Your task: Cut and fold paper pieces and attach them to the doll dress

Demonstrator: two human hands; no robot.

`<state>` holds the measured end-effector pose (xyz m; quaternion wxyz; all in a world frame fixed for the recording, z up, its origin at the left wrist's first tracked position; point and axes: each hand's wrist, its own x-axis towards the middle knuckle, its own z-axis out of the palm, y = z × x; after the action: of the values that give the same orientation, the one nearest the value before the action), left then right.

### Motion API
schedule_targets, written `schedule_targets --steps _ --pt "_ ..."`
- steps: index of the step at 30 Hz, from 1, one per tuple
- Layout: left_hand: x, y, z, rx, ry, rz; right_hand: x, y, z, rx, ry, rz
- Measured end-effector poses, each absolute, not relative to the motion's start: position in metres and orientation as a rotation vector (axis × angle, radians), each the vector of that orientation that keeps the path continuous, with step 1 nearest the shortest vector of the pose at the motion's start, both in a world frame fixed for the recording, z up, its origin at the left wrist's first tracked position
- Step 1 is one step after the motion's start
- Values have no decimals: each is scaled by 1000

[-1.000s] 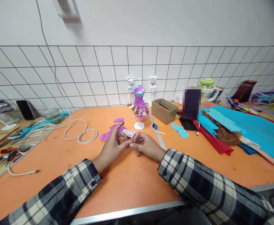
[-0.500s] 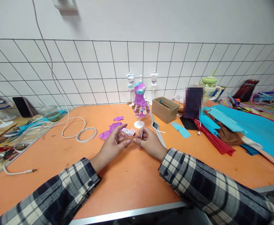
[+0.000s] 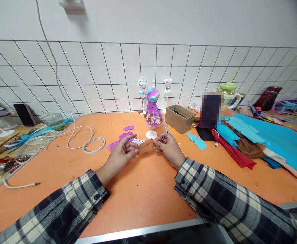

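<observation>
My left hand [image 3: 121, 156] pinches one end of a small strip of brown paper [image 3: 146, 147] above the orange table [image 3: 128, 206]. My right hand [image 3: 169, 149] grips the strip's other end and also holds thin metal tweezers [image 3: 163, 135] that point up and away. The strip is stretched between both hands. Just behind them stands a small mannequin in a purple dress [image 3: 152, 110] on a white base. Purple paper scraps [image 3: 120, 139] and a small white card [image 3: 137, 141] lie near my left fingers.
A cardboard box [image 3: 180, 118], a roll of tape [image 3: 94, 145] and a white cable [image 3: 73, 137] lie on the table. Blue, red and brown paper sheets [image 3: 247, 137] pile up at right. Two white mannequins [image 3: 167, 86] stand by the grid wall. Tools lie at far left [image 3: 8, 162].
My hands have drawn apart, stretching the brown strip out between them. The right hand has moved right and the tweezers now tilt away.
</observation>
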<state>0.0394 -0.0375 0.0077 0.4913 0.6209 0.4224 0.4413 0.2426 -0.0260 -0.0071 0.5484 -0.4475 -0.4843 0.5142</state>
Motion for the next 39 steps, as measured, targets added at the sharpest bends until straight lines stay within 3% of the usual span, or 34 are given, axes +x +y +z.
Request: schedule_targets --steps 7,13,20,26,32,39 --pt "36 -36 9 1519 1043 1068 246 -22 -7 -1014 -1109 1142" --pt "33 -42 14 1653 999 1078 240 -32 -4 -881 -1309 1398" --pt "37 -43 9 1732 1019 658 236 -36 -2 -877 -1273 1407" --pt "34 -40 9 1546 969 840 243 -36 2 -1017 -1239 1437" --pt "36 -41 16 1221 829 1016 242 -49 13 -984 -1592 1720" --pt "34 -44 14 1394 866 913 242 -53 12 -806 -1958 1922"
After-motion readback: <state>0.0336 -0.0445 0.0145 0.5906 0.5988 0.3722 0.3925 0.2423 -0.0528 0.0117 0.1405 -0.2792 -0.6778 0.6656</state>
